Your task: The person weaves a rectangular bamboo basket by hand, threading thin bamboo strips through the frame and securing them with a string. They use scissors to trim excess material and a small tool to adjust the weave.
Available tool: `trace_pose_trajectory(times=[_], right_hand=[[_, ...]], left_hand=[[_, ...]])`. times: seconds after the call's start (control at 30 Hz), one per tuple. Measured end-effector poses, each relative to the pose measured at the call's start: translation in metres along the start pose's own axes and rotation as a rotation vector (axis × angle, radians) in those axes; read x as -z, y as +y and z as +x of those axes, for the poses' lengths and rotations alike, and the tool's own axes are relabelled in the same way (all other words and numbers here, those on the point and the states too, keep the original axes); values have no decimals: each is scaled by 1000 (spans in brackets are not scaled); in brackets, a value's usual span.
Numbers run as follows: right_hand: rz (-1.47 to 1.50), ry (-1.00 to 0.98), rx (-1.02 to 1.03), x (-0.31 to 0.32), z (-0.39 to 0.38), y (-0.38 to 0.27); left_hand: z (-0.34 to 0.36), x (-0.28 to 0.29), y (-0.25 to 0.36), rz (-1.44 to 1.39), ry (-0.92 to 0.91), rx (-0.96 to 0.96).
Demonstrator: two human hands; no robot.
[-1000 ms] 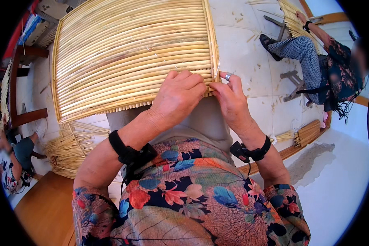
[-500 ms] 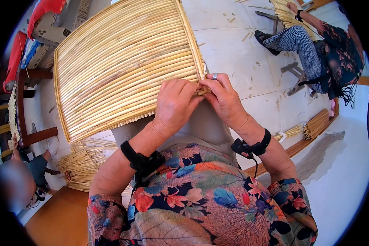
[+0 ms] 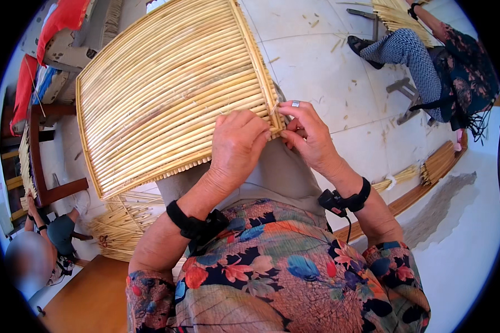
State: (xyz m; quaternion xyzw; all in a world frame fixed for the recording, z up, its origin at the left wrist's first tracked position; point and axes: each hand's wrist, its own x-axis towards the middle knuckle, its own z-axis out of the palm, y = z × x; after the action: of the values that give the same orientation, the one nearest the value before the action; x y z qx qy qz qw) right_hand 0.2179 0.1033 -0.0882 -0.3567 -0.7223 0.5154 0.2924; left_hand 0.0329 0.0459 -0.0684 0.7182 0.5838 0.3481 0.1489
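Note:
A large panel of yellow reed stalks, laid side by side within a stalk frame, rests across my lap and reaches away to the far left. My left hand is closed on its near edge, close to the right corner, thumb and fingers pinching a stalk end. At that same corner, my right hand has its fingers curled in and its thumb against the frame. Thin pale fibres stick out by the right index finger. Whether that hand also pinches a strand is too small to tell.
Loose stalks lie in a heap at the left, near a brown board. A dark wooden frame stands beyond. One person works with stalks at upper right, another at left. Stalk bundles lie along the right wall.
My right hand has drawn slightly right, away from my left, so the panel's corner now shows between them. My left hand stays on the edge. The whole view has shifted a little.

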Motion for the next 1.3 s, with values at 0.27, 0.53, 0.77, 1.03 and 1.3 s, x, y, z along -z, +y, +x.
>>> trace_pose_trajectory(times=[0.27, 0.53, 0.77, 1.03, 1.3], right_hand=[[247, 80, -231, 13, -13, 8], [277, 84, -169, 6, -11, 13], [-13, 95, 52, -3, -1, 5], [-268, 25, 248, 5, 0, 4], [-346, 70, 228, -5, 1, 6]], left_hand=[[1, 0, 0, 8, -10, -18], [4, 1, 2, 44, -28, -13], [2, 1, 2, 43, -41, -3], [1, -1, 0, 44, 11, -33], [3, -2, -1, 89, 19, -52]])
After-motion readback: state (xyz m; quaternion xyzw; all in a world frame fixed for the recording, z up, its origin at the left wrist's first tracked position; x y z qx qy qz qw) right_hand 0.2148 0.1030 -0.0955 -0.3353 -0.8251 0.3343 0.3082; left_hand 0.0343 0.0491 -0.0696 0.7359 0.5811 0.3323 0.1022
